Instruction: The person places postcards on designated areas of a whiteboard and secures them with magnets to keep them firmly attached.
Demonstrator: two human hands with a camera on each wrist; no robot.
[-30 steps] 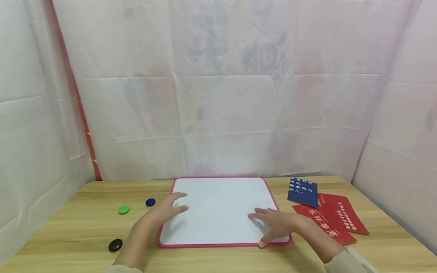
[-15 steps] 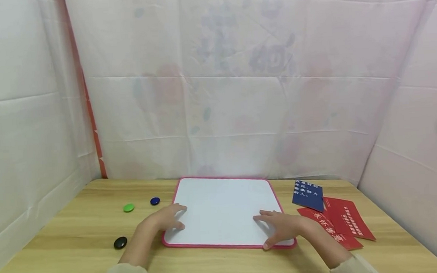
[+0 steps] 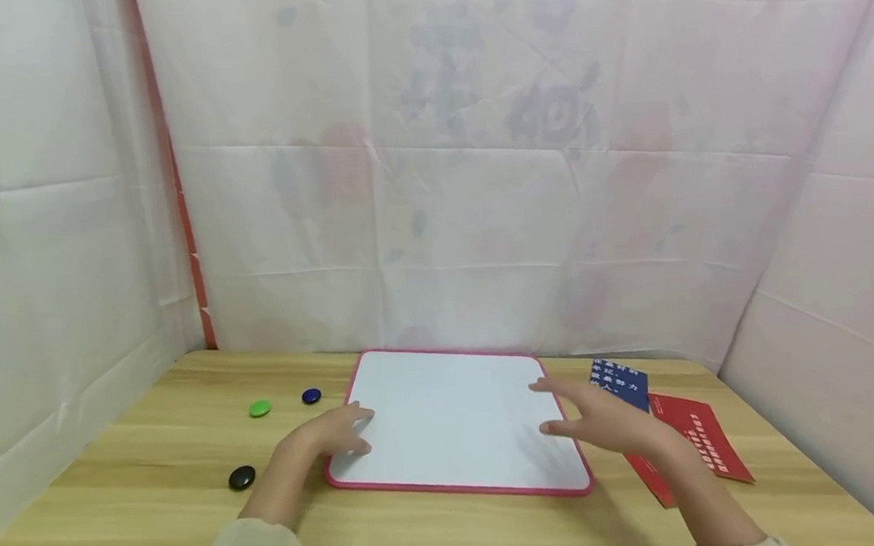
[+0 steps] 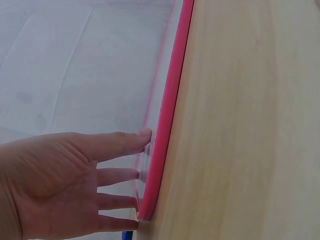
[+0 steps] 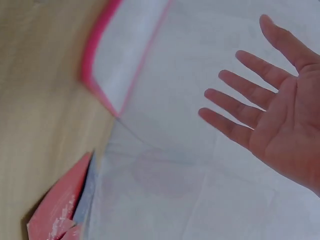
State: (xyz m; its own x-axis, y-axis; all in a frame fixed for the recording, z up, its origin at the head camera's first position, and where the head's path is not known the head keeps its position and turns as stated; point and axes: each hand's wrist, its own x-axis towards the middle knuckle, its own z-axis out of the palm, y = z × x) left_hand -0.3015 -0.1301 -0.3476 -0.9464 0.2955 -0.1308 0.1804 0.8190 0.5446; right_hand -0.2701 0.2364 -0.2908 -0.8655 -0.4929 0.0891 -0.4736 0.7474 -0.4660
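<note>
A whiteboard [image 3: 454,422] with a pink frame lies flat on the wooden table in the head view. My left hand [image 3: 331,432] is at its left edge, fingers straight and spread, fingertips right at the board's surface. In the left wrist view that hand [image 4: 65,185] has thumb and fingers extended near the pink frame [image 4: 167,110]. My right hand [image 3: 604,417] is raised over the board's right edge, fingers spread, holding nothing. The right wrist view shows the same hand [image 5: 285,110] apart from the board's corner [image 5: 112,85], palm and all fingers outstretched.
Left of the board lie a green round magnet [image 3: 260,408], a blue one [image 3: 311,395] and a black one [image 3: 242,477]. On the right a blue card [image 3: 624,381] and red cards [image 3: 702,436] overlap, partly behind my right forearm. Pale cloth [image 3: 461,180] encloses the table's back and sides.
My right hand has lifted off the board's near right corner and moved up and right, now covering part of the cards. My left hand has settled lower at the left edge. The view has shifted slightly.
</note>
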